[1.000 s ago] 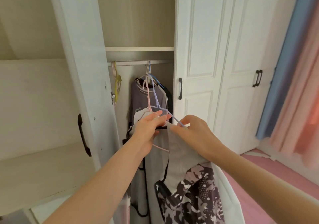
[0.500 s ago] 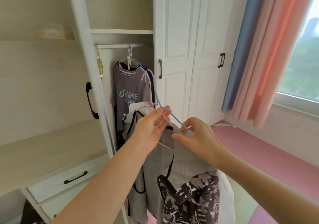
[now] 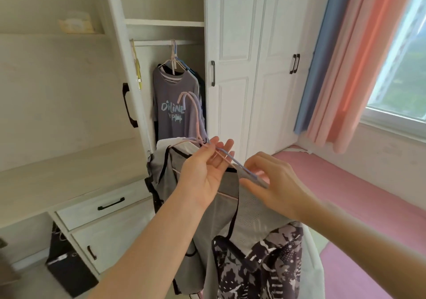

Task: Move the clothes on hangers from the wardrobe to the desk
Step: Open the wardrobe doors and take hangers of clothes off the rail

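Observation:
I hold a bundle of pink and blue hangers (image 3: 196,119) with grey, white and camouflage-patterned clothes (image 3: 249,218) in front of the open wardrobe. My left hand (image 3: 205,172) grips the hangers below their hooks, with its fingers partly spread. My right hand (image 3: 272,183) pinches a blue hanger arm and the grey cloth at its end. The hooks are off the wardrobe rail (image 3: 166,43). A grey printed T-shirt (image 3: 174,107) and dark garments behind it still hang on the rail. The pale wooden desk top (image 3: 69,167) lies to the left.
An open wardrobe door (image 3: 122,68) with a black handle stands between desk and hanging space. Below the desk top are a drawer (image 3: 101,206) and a black box (image 3: 66,268). Closed white doors (image 3: 253,68), blue and pink curtains (image 3: 345,56), a window and pink floor lie right.
The held hangers have come off the rail and down, away from the wardrobe. My view has pulled back and turned right, showing the desk drawer, curtains and window.

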`<state>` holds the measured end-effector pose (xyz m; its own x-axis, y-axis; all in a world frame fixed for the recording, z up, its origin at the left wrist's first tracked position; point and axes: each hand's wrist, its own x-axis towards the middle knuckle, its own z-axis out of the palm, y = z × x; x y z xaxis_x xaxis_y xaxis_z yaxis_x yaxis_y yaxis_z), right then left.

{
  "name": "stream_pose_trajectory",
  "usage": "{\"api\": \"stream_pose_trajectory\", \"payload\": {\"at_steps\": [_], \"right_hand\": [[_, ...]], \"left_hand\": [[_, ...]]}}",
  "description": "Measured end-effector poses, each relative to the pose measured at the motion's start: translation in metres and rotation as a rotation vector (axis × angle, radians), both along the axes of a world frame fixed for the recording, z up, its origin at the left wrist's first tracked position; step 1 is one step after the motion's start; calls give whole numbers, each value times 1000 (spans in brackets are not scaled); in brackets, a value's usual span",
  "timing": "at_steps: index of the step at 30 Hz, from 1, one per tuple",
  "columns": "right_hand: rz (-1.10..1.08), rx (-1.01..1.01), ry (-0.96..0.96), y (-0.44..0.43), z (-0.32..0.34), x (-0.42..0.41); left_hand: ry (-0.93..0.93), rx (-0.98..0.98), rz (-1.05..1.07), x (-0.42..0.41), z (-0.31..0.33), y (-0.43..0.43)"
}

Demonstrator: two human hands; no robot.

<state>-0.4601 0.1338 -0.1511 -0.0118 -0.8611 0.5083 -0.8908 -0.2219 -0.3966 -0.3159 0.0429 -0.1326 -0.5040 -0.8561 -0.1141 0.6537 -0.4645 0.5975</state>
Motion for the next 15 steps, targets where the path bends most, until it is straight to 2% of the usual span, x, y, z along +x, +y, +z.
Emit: {"api": "stream_pose_trajectory", "payload": {"at_steps": [5,9,15], "right_hand": [[122,-9,160,15,-2,-3],[125,-65,251,21,0,4],[141,-125,195,12,-14,33]], "left_hand": [[-67,-83,159,4,-8,35],[-176,-188,299,9,-12,60],[-295,-182,518,31,-15,82]]}}
